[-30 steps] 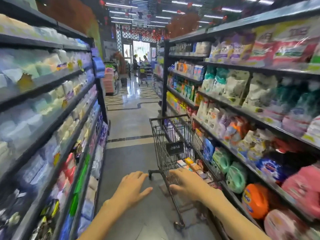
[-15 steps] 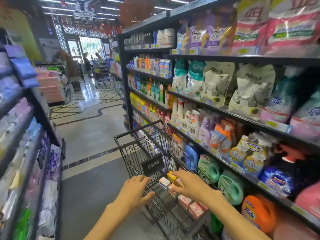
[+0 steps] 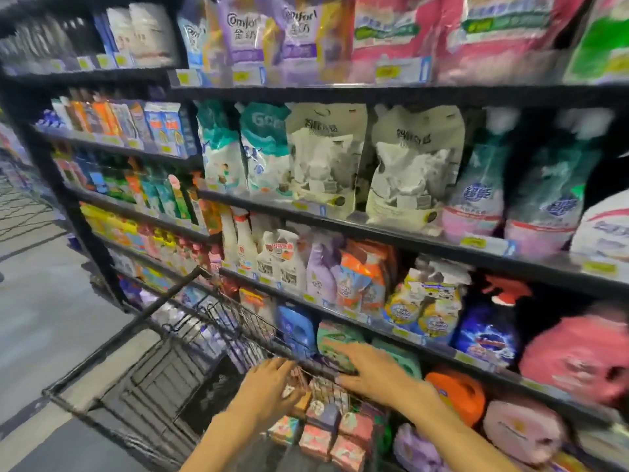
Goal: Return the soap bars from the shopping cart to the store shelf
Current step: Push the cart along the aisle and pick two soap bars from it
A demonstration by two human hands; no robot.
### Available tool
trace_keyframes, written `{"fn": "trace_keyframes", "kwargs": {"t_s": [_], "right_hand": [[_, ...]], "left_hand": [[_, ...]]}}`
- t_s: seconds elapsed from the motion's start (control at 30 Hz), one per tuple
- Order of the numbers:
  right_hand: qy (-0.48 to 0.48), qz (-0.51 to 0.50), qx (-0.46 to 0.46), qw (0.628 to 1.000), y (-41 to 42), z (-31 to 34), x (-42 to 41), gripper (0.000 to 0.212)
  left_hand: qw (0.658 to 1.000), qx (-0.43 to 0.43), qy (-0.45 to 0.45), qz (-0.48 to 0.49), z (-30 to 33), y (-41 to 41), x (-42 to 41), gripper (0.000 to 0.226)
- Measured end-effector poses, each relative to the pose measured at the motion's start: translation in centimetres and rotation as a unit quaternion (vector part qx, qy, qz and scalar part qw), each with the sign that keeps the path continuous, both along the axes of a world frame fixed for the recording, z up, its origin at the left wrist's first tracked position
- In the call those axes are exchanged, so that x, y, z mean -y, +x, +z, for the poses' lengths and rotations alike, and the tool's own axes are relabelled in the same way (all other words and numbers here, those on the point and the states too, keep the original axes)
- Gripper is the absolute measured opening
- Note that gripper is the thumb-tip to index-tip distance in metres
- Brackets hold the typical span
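Note:
Several small boxed soap bars, pink, blue and orange, lie in the child seat of a black wire shopping cart at the bottom middle. My left hand reaches over the soap bars with fingers spread, its fingertips on or just above the topmost boxes. My right hand hovers flat and open over the cart's right rim, next to the lower store shelf. Neither hand holds a bar. The whole view is blurred by motion.
The tall black shelf unit on the right carries detergent bags, spray bottles and jugs; an orange jug sits just right of my right wrist. A further shelf bay with small boxed goods stands beyond the cart. Grey aisle floor lies left.
The view has swung right toward the shelves. Both hands moved forward over the soap bars; the right hand lifted off the boxes and now spreads over the cart's right edge.

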State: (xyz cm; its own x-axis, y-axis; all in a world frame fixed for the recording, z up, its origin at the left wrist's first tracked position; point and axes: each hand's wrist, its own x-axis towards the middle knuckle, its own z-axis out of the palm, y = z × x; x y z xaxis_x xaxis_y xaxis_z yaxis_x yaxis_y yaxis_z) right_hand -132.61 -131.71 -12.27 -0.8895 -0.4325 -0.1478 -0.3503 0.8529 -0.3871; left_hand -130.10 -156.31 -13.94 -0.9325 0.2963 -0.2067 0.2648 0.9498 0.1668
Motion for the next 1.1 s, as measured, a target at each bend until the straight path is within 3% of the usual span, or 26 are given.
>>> {"fn": "trace_keyframes", "kwargs": {"t_s": [0.17, 0.37, 0.77, 0.97, 1.1], "right_hand": [[0.002, -0.099, 0.044, 0.994, -2.8, -3.1, -0.4, 0.066], [0.012, -0.221, 0.097, 0.97, -4.8, -9.5, 0.0, 0.07], [-0.019, -0.288, 0.251, 0.924, -4.4, -27.6, 1.1, 0.061], [-0.046, -0.317, 0.276, 0.906, -4.0, -35.7, 1.1, 0.045], [-0.075, -0.298, 0.29, 0.906, -3.7, -39.3, 1.5, 0.051]], "left_hand": [[0.995, 0.051, -0.01, -0.089, -5.5, -7.6, 0.4, 0.081], [0.979, 0.147, -0.016, -0.144, -11.9, -13.6, 0.6, 0.066], [0.943, 0.299, -0.034, -0.144, -32.8, -16.2, 0.7, 0.067], [0.957, 0.253, -0.038, -0.133, -42.8, -16.2, -0.4, 0.069], [0.958, 0.224, -0.07, -0.165, -47.3, -16.7, -0.4, 0.074]]}}
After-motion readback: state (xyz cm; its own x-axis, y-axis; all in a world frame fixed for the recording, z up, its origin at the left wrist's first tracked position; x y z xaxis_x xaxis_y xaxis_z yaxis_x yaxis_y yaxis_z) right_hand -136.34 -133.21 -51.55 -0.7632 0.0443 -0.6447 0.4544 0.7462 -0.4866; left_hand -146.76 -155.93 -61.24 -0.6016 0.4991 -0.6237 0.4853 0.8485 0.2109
